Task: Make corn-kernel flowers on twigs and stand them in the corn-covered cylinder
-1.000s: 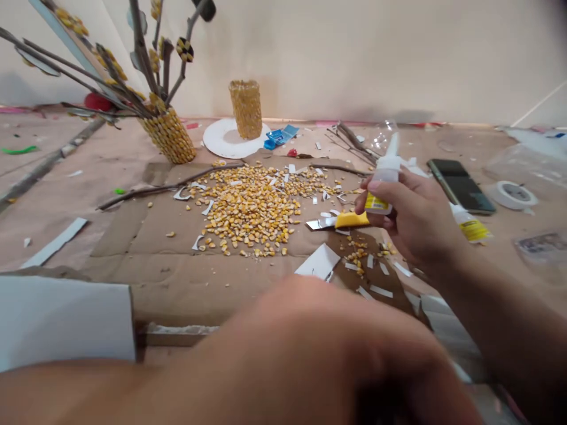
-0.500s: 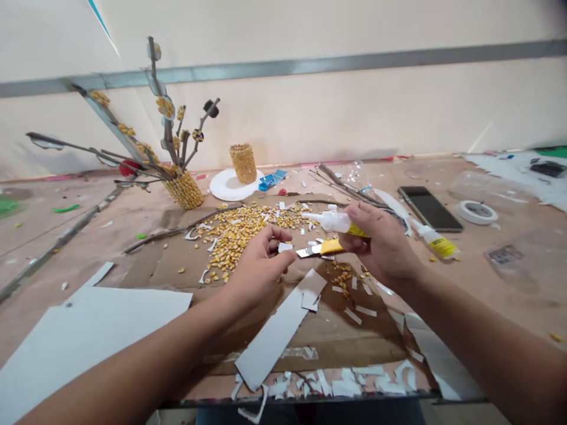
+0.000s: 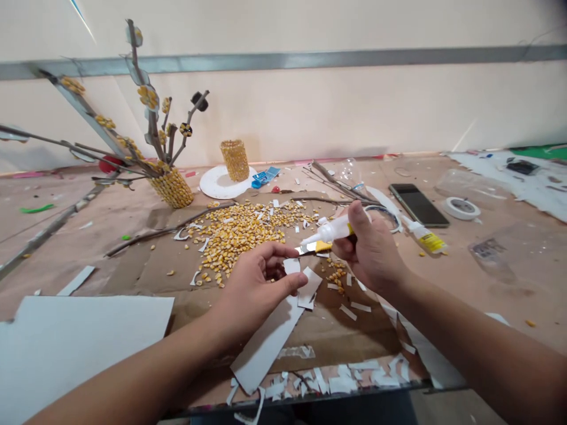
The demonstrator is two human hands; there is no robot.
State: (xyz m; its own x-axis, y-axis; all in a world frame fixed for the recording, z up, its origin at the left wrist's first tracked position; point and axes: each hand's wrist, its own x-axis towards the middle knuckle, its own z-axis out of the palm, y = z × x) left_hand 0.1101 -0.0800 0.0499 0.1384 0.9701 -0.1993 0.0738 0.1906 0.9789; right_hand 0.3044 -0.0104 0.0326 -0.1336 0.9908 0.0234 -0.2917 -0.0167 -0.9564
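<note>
Left hand [image 3: 257, 286] pinches a flimsy paper scrap [image 3: 291, 265], seemingly at its edge; right hand [image 3: 374, 254] grips the light, squeezable glue bottle [image 3: 330, 231].

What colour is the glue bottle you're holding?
The glue bottle in the right hand is white with a yellow label; head view.

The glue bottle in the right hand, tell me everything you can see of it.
The glue bottle is small and made of whitish plastic, with a long tapered nozzle and a yellow label mostly hidden by the fingers. The right hand grips its body, thumb on top, and holds it nearly level above the cardboard, with the nozzle pointing left and slightly down. The tip hangs a little above the paper scrap pinched in the left hand and does not touch it.
</note>
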